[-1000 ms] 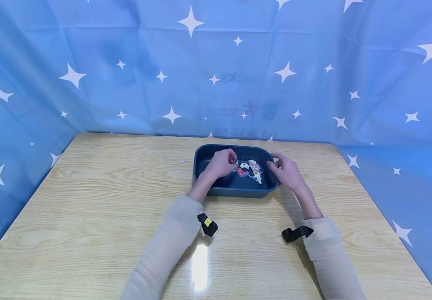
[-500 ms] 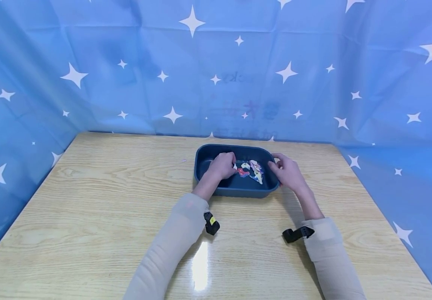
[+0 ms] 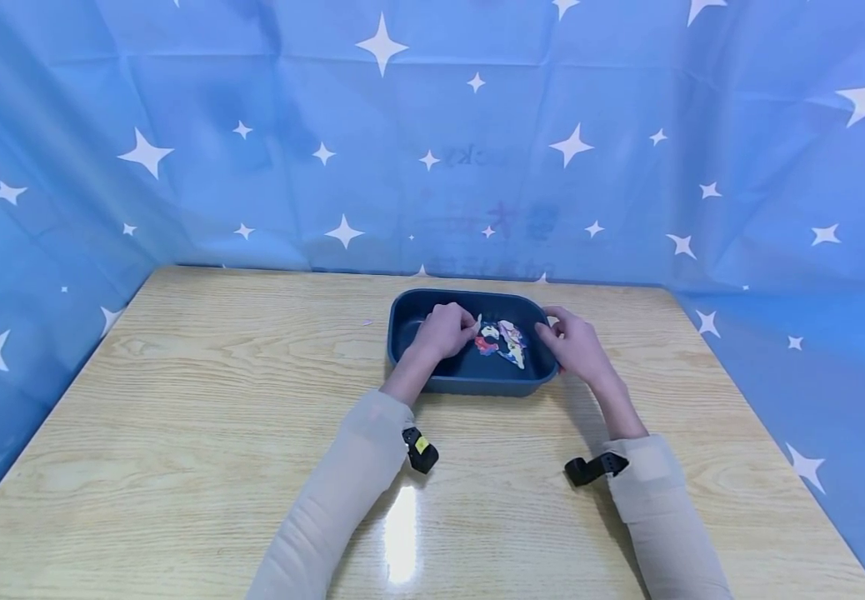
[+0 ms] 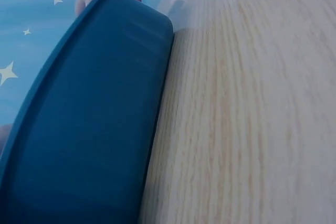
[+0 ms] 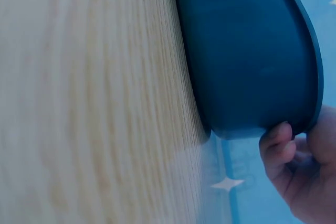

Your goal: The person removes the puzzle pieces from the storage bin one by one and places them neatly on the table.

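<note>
A dark blue rectangular bin (image 3: 477,386) stands on the wooden table. My left hand (image 3: 442,332) reaches inside it, with thumb and fingertips pinching a small, thin whitish piece (image 3: 478,322) whose kind is too small to tell. Flat, colourful cut-out pieces lie on the bin's floor just right of that hand: a white and purple one (image 3: 511,342) and a red, white and blue one (image 3: 487,344). My right hand (image 3: 573,343) grips the bin's right end, thumb over the rim and fingers against the outer wall (image 5: 247,61). The bin wall mostly hides the left hand in the left wrist view.
The light wooden table (image 3: 200,433) extends around the bin on every side. A tiny pale scrap (image 3: 367,322) lies left of the bin. Behind the table hangs a blue cloth (image 3: 417,125) with white stars.
My left hand dipped lower into the bin, then rose slightly, and the whitish piece now sticks up from its fingertips. The right hand and bin have stayed in place.
</note>
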Demonstrator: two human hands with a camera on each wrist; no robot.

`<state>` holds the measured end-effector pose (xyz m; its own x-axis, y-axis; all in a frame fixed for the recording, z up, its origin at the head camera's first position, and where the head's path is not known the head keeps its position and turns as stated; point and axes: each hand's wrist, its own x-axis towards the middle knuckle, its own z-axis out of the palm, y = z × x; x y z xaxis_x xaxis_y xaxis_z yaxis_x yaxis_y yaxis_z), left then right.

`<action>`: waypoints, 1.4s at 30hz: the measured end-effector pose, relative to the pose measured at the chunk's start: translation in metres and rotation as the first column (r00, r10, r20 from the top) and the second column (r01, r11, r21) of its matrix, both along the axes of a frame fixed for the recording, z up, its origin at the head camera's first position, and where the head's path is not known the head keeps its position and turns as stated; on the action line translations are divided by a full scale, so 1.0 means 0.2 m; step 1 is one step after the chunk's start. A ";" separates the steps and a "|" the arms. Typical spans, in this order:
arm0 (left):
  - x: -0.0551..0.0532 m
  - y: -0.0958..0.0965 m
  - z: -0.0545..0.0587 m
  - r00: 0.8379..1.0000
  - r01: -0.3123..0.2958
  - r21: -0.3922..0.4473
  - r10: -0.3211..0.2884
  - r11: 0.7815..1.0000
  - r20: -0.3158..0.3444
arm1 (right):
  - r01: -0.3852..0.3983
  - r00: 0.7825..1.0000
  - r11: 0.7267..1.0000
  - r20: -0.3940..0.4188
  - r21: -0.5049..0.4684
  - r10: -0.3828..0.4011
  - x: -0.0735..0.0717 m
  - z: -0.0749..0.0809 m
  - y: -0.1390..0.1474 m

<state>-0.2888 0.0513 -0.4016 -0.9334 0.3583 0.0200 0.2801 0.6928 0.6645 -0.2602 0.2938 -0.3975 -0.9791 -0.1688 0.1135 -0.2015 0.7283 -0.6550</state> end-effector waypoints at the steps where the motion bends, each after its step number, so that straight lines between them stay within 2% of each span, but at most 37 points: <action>1: 0.00 0.00 0.00 1.000 -0.007 0.020 0.007 1.000 0.002 | -0.001 1.000 1.000 -0.001 0.000 0.001 0.00 0.00 0.00; 5: 0.00 0.00 0.00 0.998 -0.044 0.079 0.040 0.996 0.046 | -0.002 1.000 1.000 -0.002 -0.001 0.002 0.00 0.00 0.00; 11: 0.00 0.01 0.01 0.992 -0.081 0.097 0.071 0.992 0.100 | 0.001 1.000 1.000 -0.002 0.001 -0.001 0.00 0.00 0.00; 15: 0.00 0.00 0.02 0.995 -0.072 0.102 0.064 0.992 0.076 | -0.004 1.000 1.000 -0.010 -0.002 0.004 0.00 0.00 0.00; 19: 0.00 -0.01 0.02 0.998 -0.059 0.119 0.056 0.991 0.024 | -0.007 1.000 1.000 -0.011 -0.002 0.007 0.00 -0.01 0.00; 26: 0.03 -0.03 0.03 0.996 -0.068 0.141 0.075 0.988 -0.047 | -0.005 1.000 1.000 -0.006 -0.006 0.005 0.00 0.00 0.00; 32: 0.06 -0.06 0.07 0.995 -0.083 0.174 0.092 0.981 -0.045 | -0.005 1.000 1.000 -0.010 -0.001 0.005 0.01 0.00 0.00; 36: 0.08 -0.10 0.11 0.996 -0.071 0.201 0.082 0.977 -0.046 | -0.006 1.000 1.000 -0.011 -0.003 0.006 0.00 0.00 0.00; 42: 0.09 -0.19 0.16 0.990 -0.054 0.232 0.083 0.971 -0.115 | 0.000 1.000 1.000 -0.005 0.000 0.000 0.00 0.00 0.00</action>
<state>-0.2714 0.0142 -0.3699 -0.9409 0.2662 0.2095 0.3265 0.5476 0.7704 -0.2600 0.2941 -0.3981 -0.9785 -0.1690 0.1180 -0.2046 0.7284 -0.6539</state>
